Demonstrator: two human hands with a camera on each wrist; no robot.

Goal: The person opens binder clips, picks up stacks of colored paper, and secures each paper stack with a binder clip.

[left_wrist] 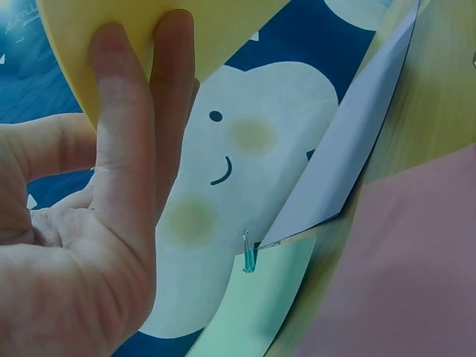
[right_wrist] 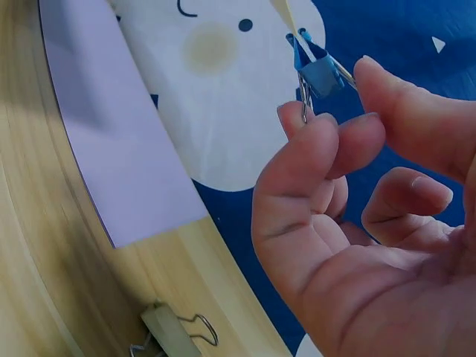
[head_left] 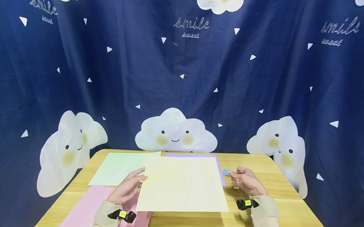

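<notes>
A pale yellow sheet of paper (head_left: 182, 184) is held up over the table, tilted toward the head camera. At its left edge my left hand (head_left: 128, 187) pinches it, thumb in front; the left wrist view shows fingers (left_wrist: 123, 134) against the other face. My right hand (head_left: 247, 181) pinches a small blue binder clip (right_wrist: 321, 74) by its wire handles, between thumb and fingers. In the right wrist view the clip's mouth is spread and the yellow sheet's edge overlaps it. Below that hand an olive binder clip (right_wrist: 169, 331) lies on the wooden table.
A mint green sheet (head_left: 117, 167) lies back left, with a teal binder clip (left_wrist: 249, 256) on it. The pink sheet (head_left: 79, 212) is front left, and a purple sheet (head_left: 222, 174) lies behind the yellow one. A navy curtain (head_left: 180, 76) hangs behind the wooden table (head_left: 283, 197).
</notes>
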